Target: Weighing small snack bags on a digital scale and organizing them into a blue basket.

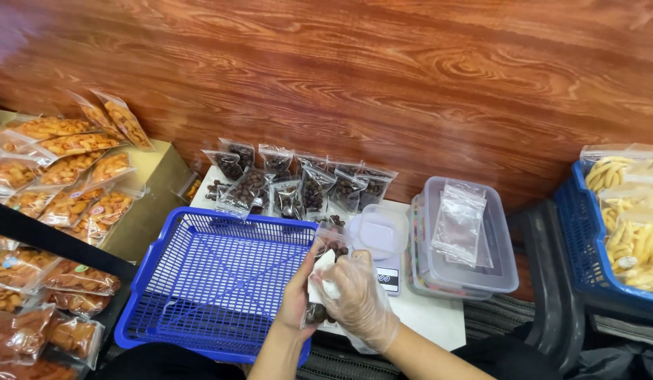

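Both hands, bare left hand and gloved right hand, grip one snack pouch; perhaps ten filled pouches behind one blue basket.

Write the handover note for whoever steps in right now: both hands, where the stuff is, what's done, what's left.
Left hand: bare, grips a small clear bag of dark pieces from the side.
Right hand: in a clear glove, pinching the same bag, over the blue basket rim.
Done: filled dark-piece bags stacked behind the basket.
Left: the basket holds nothing; empty clear bags lie on the lidded container; a tub sits on the scale.
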